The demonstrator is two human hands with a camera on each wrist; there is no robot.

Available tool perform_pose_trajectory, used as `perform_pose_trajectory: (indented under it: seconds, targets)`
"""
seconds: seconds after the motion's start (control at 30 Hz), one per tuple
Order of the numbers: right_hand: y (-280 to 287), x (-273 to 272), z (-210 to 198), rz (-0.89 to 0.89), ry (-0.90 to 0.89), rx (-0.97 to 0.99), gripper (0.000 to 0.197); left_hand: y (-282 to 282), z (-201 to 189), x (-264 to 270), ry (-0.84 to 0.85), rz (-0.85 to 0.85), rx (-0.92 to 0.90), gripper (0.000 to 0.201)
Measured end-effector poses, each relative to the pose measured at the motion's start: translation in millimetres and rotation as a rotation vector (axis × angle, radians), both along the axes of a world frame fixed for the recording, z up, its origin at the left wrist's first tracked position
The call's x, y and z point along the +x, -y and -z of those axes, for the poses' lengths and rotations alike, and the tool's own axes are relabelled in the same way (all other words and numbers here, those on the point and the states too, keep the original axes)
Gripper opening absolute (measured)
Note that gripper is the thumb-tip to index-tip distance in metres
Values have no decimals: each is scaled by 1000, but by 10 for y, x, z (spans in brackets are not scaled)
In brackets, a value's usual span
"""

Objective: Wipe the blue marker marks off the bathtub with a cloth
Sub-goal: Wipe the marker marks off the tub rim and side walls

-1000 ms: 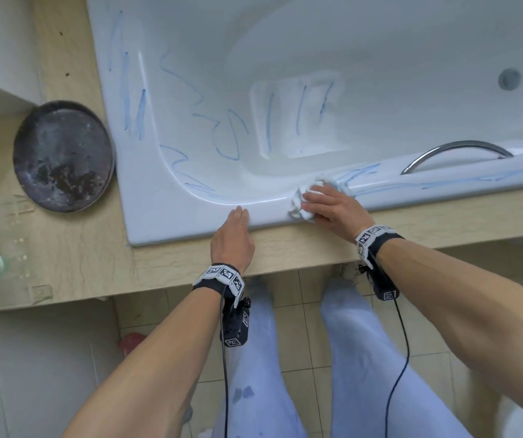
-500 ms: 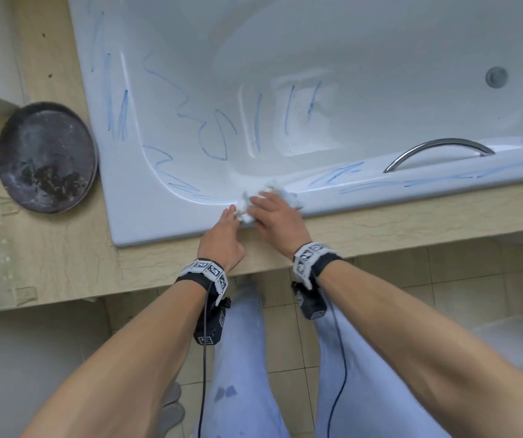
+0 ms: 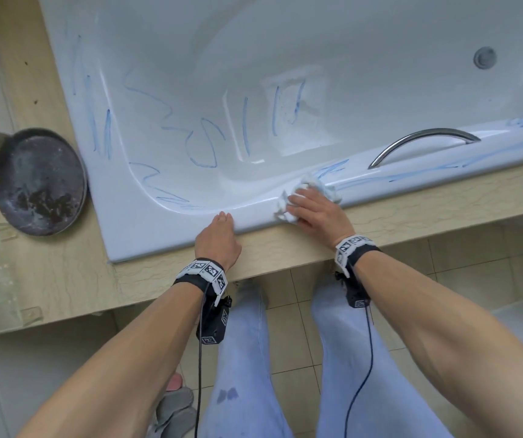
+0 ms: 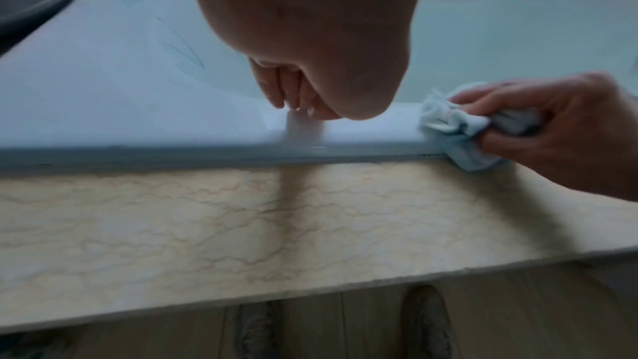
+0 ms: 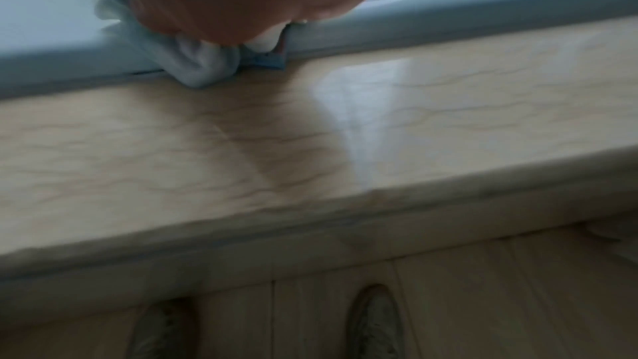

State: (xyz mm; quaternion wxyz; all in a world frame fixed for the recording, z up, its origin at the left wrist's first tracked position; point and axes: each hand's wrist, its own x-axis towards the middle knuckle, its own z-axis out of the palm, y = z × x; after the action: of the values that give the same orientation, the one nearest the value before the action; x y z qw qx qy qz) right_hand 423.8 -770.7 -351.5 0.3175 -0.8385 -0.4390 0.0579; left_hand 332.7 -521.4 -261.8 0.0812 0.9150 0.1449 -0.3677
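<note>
The white bathtub carries blue marker marks on its inner wall, its left rim and its near rim to the right. A crumpled pale cloth lies on the near rim. My right hand grips it and presses it against the rim's edge. My left hand rests with straight fingers on the rim, apart from the cloth, to its left, holding nothing.
A round dark pan lies on the beige marble ledge left of the tub. A chrome grab handle rises from the near rim at right. A drain fitting sits in the far wall. My legs and slippers are below.
My right hand has slid the cloth to the right along the near rim, away from my left hand. The left hand stays on the rim.
</note>
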Motion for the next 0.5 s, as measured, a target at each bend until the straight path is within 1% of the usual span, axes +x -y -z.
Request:
perform_pose_trajectory:
  seconds: [0.07,0.17,0.23,0.3,0.4,0.47,0.5]
  targets:
    - [340,151,-16,61,12,-58,25,139,-12,72,72,5,-16,61]
    - [887,437,-43,262,18,-137,25,377,10,204,141,83,-62,59]
    - [1234,651,-88,345,12,-180,28,522,34,287,136,84,-59,57]
    - [1467,815,-143,355,8,-229,27,640,80,336,97,72,-38,54]
    - [1469,852,-186,407,-31,-253,27,711,168,329,36,74,-7,61]
    - [1255,745,-218,451,-30,-197,25,667,204,348,26,113,0,65]
    - [1090,662,-246,433,-20,-156,25,621,207,363,22,152,1,66]
